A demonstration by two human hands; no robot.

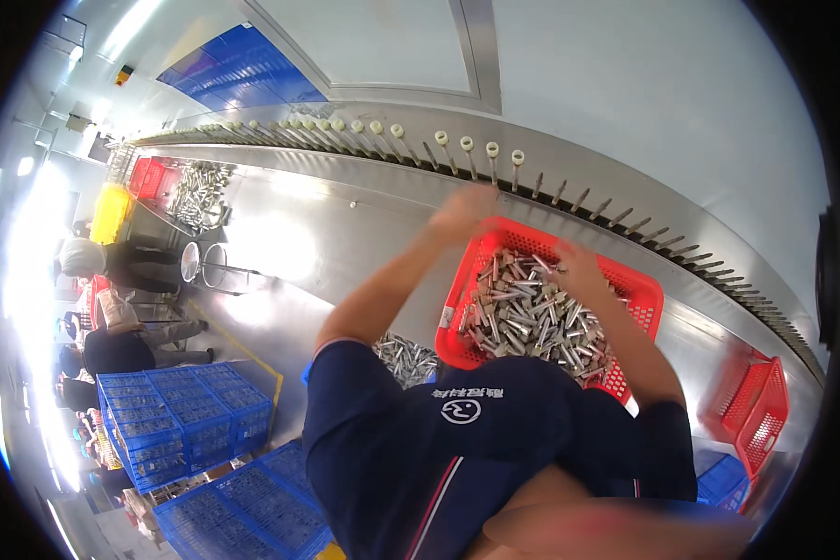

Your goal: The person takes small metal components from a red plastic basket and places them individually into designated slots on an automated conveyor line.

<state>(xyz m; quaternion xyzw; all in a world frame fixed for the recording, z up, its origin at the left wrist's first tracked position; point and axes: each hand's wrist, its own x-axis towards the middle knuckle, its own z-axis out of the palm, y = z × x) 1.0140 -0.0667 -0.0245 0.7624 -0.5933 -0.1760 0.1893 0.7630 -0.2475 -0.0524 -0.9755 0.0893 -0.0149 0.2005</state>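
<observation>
Blurred shape [616, 532]: cut off at the lower edge, indistinct, beside a navy short-sleeved shirt [383, 439].
Metal pieces [532, 313]: slim, silvery, some thicker-ended, heaped in a red perforated plastic basket [455, 350] on a stainless-steel worktop [345, 224], lower layers hidden.
Left hand [465, 213]: blurred, beside a row of slim metal rods [539, 185]; grip cannot be told.
Right hand [581, 271]: over the heap, fingertips indistinct; whether spread or pinching, cannot tell.

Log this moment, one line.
left hand: by pin row, grip unclear | right hand: at metal parts, red basket
</observation>
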